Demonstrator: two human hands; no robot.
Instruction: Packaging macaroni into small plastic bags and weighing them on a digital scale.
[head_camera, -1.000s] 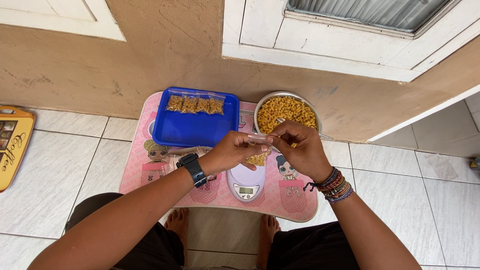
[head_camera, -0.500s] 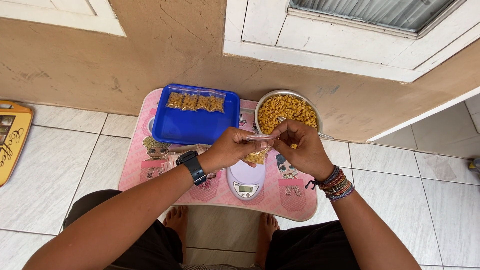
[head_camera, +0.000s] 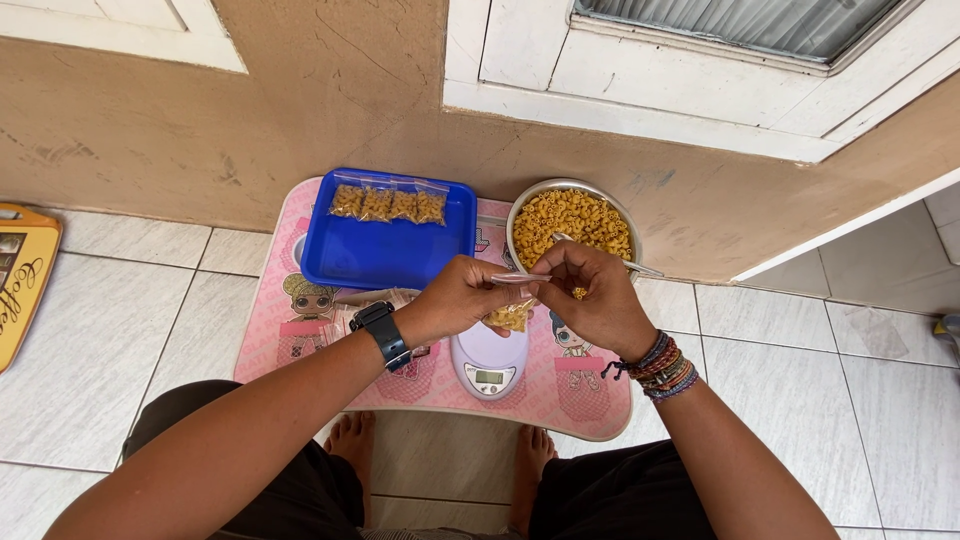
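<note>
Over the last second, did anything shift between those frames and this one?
Almost nothing. Both hands, left and right, keep pinching the top of the small pasta bag above the scale. The blue tray and pasta bowl stayed put.

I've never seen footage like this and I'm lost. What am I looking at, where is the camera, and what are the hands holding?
There is no machine here. The camera sits on a person's head and looks down at their own arms, lap and bare feet. A small pink table stands before them on a tiled floor. On it are a blue tray with filled snack bags, a metal bowl of yellow macaroni, and a small kitchen scale. The left hand and right hand together pinch the top of a small clear bag holding some macaroni, above the scale.
</note>
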